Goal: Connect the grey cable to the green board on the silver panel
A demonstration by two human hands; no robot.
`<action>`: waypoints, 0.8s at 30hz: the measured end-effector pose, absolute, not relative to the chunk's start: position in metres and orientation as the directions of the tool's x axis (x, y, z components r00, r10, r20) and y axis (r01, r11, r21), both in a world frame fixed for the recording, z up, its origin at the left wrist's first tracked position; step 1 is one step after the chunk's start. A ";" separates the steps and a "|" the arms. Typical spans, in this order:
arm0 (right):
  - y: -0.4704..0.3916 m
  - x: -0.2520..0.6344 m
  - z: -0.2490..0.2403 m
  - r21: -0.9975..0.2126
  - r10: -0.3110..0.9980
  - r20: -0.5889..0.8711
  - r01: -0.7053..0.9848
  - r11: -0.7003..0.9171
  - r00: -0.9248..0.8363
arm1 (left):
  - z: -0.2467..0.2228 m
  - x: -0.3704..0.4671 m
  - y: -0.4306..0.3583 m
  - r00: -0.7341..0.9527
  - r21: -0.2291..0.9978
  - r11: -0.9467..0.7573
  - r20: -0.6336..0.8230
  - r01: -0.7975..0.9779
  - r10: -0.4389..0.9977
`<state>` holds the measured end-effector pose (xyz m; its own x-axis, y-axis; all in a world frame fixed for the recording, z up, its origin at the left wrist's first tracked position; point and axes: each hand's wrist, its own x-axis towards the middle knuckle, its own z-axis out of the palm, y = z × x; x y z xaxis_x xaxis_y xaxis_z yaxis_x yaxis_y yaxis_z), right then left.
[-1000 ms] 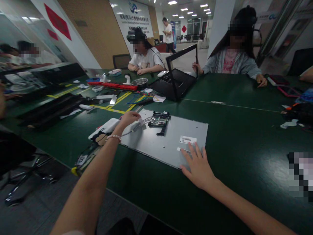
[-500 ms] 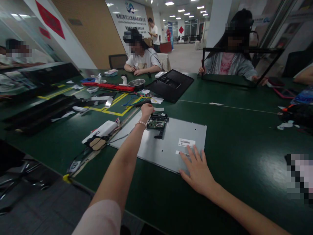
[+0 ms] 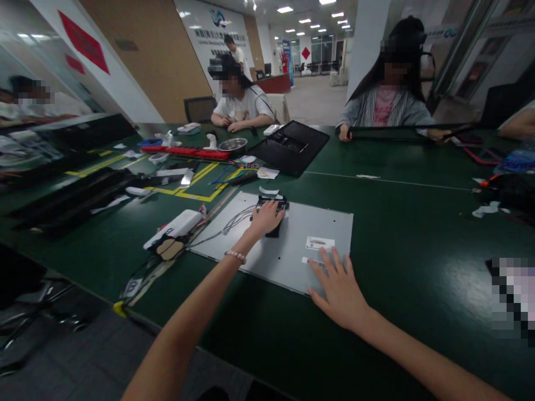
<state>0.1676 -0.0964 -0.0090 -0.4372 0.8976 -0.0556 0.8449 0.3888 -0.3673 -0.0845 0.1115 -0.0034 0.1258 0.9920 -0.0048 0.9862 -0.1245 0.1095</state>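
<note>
A flat grey metal panel (image 3: 246, 259) lies on the table in front of me. My left hand (image 3: 266, 218), with a beaded bracelet at the wrist, is over the black-framed circuit board (image 3: 273, 231) on the panel. Its fingers reach forward across the frame and hide most of the board. Thin grey cables (image 3: 238, 220) run from the board to the panel's left edge. Just beyond the frame is a curved white strip (image 3: 268, 191). My right hand (image 3: 339, 289) lies spread over the panel's near right corner, fingertips by the white labels (image 3: 320, 243).
Left of the panel sits a white device (image 3: 178, 225) with cables. Beyond lie a black panel (image 3: 290, 147), a metal bowl (image 3: 233, 145) and a red strip (image 3: 184, 151). Across the table, a person holds a black frame (image 3: 388, 133); another person sits further left.
My left hand has come from the white strip back onto the circuit board; the strip now lies free. My right hand stays put. The person opposite has lowered the black frame.
</note>
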 end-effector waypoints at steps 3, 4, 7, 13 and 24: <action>-0.097 0.168 -0.009 -0.357 0.896 -0.051 0.845 0.397 -0.442 | -0.006 -0.082 0.108 0.127 0.114 -0.124 -0.018 0.986 0.992; -0.097 0.168 -0.009 -0.352 0.895 -0.051 0.847 0.398 -0.442 | -0.005 -0.082 0.109 0.132 0.116 -0.128 -0.023 0.985 0.991; -0.098 0.169 -0.007 -0.343 0.891 -0.067 0.849 0.401 -0.448 | -0.002 -0.088 0.112 0.162 0.109 -0.159 -0.022 0.981 0.987; -0.099 0.170 -0.005 -0.336 0.887 -0.099 0.854 0.396 -0.450 | -0.004 -0.104 0.111 0.270 0.096 -0.264 -0.056 0.960 0.961; -0.100 0.172 0.004 -0.387 0.883 -0.130 0.843 0.373 -0.451 | 0.006 -0.171 0.120 -0.238 0.368 0.182 0.112 0.912 0.965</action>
